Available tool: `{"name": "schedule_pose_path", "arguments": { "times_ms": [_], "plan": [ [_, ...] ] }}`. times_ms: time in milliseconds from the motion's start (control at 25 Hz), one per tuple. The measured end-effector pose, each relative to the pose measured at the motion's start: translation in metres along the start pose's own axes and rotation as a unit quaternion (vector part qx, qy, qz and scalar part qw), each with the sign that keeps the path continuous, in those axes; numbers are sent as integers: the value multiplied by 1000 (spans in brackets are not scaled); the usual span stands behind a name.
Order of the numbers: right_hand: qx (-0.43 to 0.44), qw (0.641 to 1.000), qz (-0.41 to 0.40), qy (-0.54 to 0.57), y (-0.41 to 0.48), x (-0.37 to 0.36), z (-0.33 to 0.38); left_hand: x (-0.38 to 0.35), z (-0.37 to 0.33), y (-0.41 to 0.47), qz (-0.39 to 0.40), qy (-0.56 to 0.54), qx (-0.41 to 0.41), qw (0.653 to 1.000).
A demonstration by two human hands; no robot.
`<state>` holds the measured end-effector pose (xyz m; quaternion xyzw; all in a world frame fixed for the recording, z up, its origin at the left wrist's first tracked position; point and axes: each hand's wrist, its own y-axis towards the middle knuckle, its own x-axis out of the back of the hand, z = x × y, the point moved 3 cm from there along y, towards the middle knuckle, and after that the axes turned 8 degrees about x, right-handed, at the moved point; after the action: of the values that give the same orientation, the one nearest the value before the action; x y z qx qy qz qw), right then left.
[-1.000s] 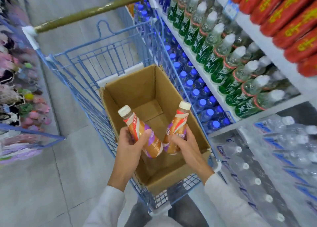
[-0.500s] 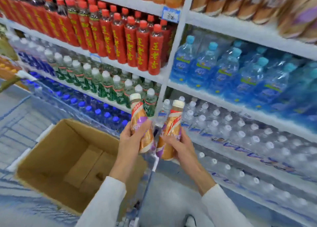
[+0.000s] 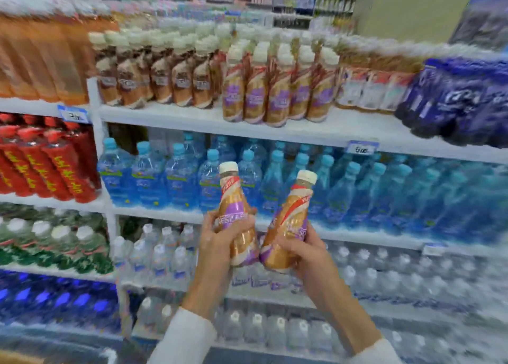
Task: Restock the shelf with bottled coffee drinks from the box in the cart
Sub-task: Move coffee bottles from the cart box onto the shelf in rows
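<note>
My left hand [image 3: 220,242] grips one bottled coffee drink [image 3: 235,198], tan and purple with a cream cap, held upright. My right hand [image 3: 305,253] grips a second, matching coffee bottle [image 3: 288,223], tilted a little to the right. Both bottles touch near their bases, in front of the blue water shelf. On the white shelf [image 3: 316,132] above stands a row of the same purple-labelled coffee bottles [image 3: 277,88], next to brown-labelled ones [image 3: 165,74]. The box and cart are almost out of view; only a cardboard corner [image 3: 13,359] shows at bottom left.
Blue-capped water bottles [image 3: 178,176] fill the shelf behind my hands. Red bottles [image 3: 46,165] stand to the left, clear water bottles [image 3: 275,330] below, dark blue packs [image 3: 461,99] at upper right. A white upright [image 3: 96,108] divides the shelving.
My view has swung from the cart up to the shelves. Both hands have lifted the two bottles out of the box and up toward the shelving.
</note>
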<state>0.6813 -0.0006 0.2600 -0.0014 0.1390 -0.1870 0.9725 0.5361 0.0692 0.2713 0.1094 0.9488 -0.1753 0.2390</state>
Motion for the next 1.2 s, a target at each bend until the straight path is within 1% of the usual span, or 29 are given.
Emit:
{"name": "schedule_pose_path", "arguments": {
  "times_ms": [80, 240, 480, 640, 720, 800, 880, 1000, 1120, 1200],
  "plan": [
    [22, 1000, 13, -6, 8, 30, 26, -35, -2, 6, 9, 5, -23, 1000],
    [75, 996, 28, -31, 23, 58, 65, -80, -6, 22, 32, 43, -53, 997],
    [121, 991, 16, -54, 77, 73, 103, -118, -23, 69, 52, 81, -75, 993],
    [147, 988, -3, -56, 114, 73, 122, -141, -43, 107, 78, 98, -107, 986],
    [166, 984, -16, -66, 132, 70, 132, -155, -55, 123, 89, 106, -137, 981],
    [195, 978, -31, -69, 152, 68, 142, -170, -66, 137, 92, 133, -192, 968],
    [226, 971, -49, -66, 173, 68, 151, -186, -70, 152, 73, 159, -251, 952],
    [256, 962, -78, -57, 204, 68, 161, -207, -61, 170, -14, 151, -329, 932],
    [254, 963, -77, -39, 232, 69, 162, -223, -46, 190, -72, 123, -343, 929],
    [255, 964, -66, -45, 245, 73, 159, -227, -41, 198, -101, 128, -360, 918]
  ]
}}
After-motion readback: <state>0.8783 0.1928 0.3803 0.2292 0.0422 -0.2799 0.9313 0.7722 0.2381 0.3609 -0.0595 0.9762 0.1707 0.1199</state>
